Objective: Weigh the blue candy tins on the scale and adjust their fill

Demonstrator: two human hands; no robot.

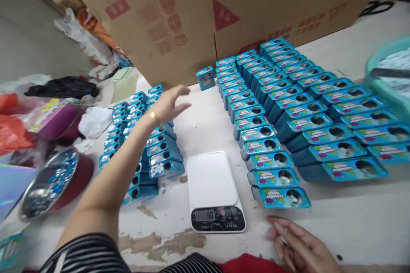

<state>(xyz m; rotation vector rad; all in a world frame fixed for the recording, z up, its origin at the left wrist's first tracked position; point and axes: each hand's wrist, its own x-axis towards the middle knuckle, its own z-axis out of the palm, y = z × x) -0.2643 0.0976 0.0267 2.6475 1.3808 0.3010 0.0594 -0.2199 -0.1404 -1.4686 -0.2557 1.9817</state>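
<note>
My left hand [168,104], with thumb and fingers spread and nothing in them, reaches over the left group of small blue tins [162,155]. A single blue tin [205,79] stands upright beyond its fingertips, by the cardboard. My right hand [299,243] is low at the front right, fingers curled together. A small pale bit shows at its fingers; I cannot tell what it is. Just ahead of that hand are the nearest tins [285,197] of the right-hand rows, each with a dark round hole in its printed top. Between the hands lies a white digital scale [211,179], its plate bare.
A large cardboard box [185,17] walls off the back. On the left stand a metal-lined bowl [51,183] of small shiny blue pieces and piled plastic bags [60,87]. A turquoise basin [378,57] of white pieces is at the right. Tins in rows fill both sides.
</note>
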